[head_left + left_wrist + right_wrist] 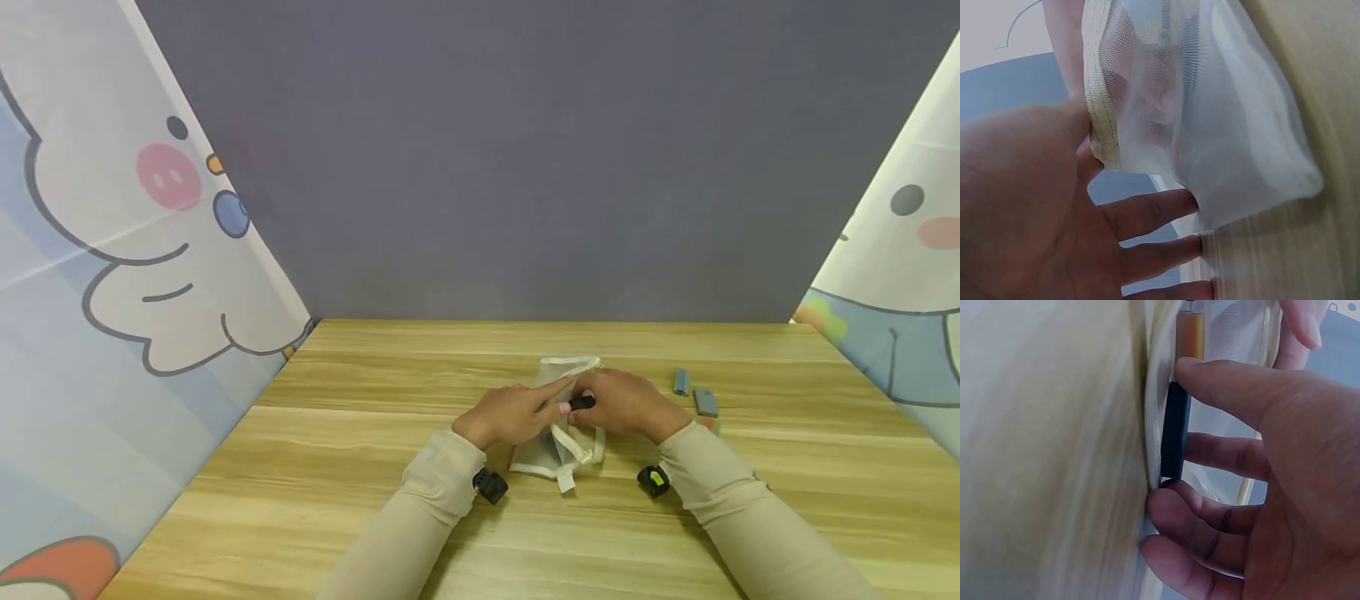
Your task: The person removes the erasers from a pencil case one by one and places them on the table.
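A whitish mesh pouch (534,454) with a pale zipper edge (1099,94) lies on the wooden table, its mouth parted. My left hand (512,414) holds the zipper edge between thumb and index finger, the other fingers spread beside the mesh (1229,150). At the mouth, my right hand (622,403) pinches a small dark stick-like item (582,402). In the right wrist view that item (1175,428) has an orange-brown section (1190,336) at one end, and the right hand's (1297,469) thumb and fingers close round it against the pouch edge.
Right of the pouch on the table (300,500) lie a blue item (681,382), a grey-blue flat piece (706,402) and an orange-and-grey item (707,424), partly behind the right sleeve. A dark grey panel (525,167) stands behind, with cartoon-printed cloths (75,333) at both sides.
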The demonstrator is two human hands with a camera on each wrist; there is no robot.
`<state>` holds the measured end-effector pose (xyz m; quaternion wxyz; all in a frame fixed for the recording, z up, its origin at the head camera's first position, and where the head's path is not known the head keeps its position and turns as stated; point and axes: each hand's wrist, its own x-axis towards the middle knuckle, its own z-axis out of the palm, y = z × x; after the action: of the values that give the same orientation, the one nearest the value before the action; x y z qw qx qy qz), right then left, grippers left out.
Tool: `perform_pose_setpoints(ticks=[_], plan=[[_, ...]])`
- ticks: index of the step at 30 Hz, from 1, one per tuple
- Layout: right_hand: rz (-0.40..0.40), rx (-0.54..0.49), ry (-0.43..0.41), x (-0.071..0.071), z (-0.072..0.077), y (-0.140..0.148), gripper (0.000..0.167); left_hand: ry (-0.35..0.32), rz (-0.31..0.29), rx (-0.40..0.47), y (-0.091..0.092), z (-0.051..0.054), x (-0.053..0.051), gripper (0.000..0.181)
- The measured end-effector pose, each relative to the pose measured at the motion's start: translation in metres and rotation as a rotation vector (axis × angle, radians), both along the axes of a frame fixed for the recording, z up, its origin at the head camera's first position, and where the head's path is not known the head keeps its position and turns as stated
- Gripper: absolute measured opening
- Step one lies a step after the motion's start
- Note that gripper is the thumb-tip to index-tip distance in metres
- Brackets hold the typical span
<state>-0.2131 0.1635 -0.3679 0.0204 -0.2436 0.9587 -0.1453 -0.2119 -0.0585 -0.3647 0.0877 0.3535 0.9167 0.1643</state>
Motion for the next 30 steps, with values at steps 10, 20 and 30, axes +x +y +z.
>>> perform_pose_setpoints(ticks=[10,20,30], plan=[[-0.035,0.017,-0.011,0.001,-0.003,-0.002,0.037,-0.002,0.029,-0.003,-0.001,-0.001,0.002,0.050],[-0.033,0.003,-0.032,-0.001,-0.003,0.002,0.032,-0.021,0.007,-0.017,0.000,-0.001,0.000,0.054],[0.031,-0.062,-0.098,-0.003,0.004,0.007,0.031,-0.018,0.010,-0.036,-0.001,0.001,0.001,0.055]])
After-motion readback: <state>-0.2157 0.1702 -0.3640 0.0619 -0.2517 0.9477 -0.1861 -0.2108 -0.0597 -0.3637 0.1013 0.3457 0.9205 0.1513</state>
